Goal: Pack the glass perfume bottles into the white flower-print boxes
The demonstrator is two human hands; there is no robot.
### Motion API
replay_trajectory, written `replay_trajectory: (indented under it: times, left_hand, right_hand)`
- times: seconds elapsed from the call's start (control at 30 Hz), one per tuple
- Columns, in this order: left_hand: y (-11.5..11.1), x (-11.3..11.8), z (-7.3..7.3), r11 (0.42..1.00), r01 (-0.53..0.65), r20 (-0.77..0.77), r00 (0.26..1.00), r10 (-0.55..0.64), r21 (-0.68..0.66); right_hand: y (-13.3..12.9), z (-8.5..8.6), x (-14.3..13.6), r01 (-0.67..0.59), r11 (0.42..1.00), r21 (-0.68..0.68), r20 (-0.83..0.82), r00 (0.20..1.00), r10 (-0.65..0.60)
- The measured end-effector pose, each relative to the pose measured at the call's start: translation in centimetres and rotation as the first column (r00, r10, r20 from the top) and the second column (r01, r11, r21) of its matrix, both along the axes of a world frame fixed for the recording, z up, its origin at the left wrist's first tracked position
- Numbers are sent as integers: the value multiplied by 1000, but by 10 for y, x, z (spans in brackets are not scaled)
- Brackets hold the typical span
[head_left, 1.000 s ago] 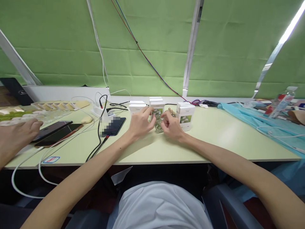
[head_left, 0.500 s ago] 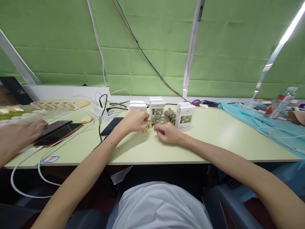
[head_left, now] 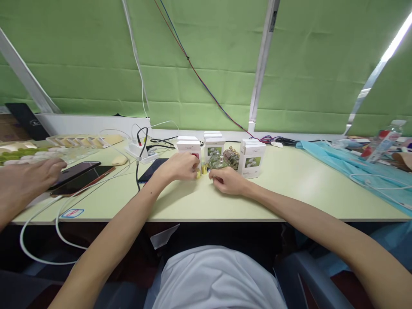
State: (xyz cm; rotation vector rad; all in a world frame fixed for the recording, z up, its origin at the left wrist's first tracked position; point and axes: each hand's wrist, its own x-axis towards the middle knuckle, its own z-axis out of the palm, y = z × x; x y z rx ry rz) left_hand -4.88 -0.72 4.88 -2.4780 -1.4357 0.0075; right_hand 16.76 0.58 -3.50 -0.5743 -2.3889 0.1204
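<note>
My left hand (head_left: 183,166) is closed at a small gold cap (head_left: 198,174), in front of the left stack of white boxes (head_left: 189,145). Another gold cap (head_left: 204,169) stands just right of it. My right hand (head_left: 229,180) is curled on the table, its fingertips pinched; what they hold, if anything, is too small to make out. Behind it are clear glass bottles (head_left: 217,161) and a bundle of gold-topped pieces (head_left: 231,157). White boxes with a flower picture stand behind (head_left: 214,143) and at the right (head_left: 252,161).
Another person's hand (head_left: 35,174) is at the far left, beside two phones (head_left: 80,180). A power strip (head_left: 141,153) with cables and a dark phone (head_left: 152,170) lie left of my left hand. Blue plastic sheeting (head_left: 334,161) and a bottle (head_left: 384,141) are at the right.
The view has shifted slightly. My left hand has lowered a little relative to the boxes and caps, uncovering more of the left box front. My right hand has barely moved.
</note>
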Motion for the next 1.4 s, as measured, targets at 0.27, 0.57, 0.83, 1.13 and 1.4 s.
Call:
replay_trajectory:
  times: [0.27, 0.57, 0.83, 1.13, 1.4]
  left_hand:
    - [4, -6, -4, 995, -13, 105, 994, 24, -103]
    - [6, -5, -7, 973, -12, 117, 992, 40, -231]
    - [0, -1, -2, 867, 134, 227, 974, -25, -480]
    - [-7, 10, -4, 790, 350, 358, 917, -178, -503]
    - [-6, 8, -4, 820, 388, 429, 882, -196, -421]
  right_hand:
    - [0, 0, 0, -3, 1000, -8, 17, 1000, 3]
    - [2, -1, 1, -8, 1000, -14, 31, 999, 8]
    - [-3, 2, 1, -19, 1000, -5, -58, 998, 19]
    - [-6, 3, 1, -54, 995, -86, -71, 996, 48]
    - [-13, 8, 2, -86, 988, -130, -61, 995, 79]
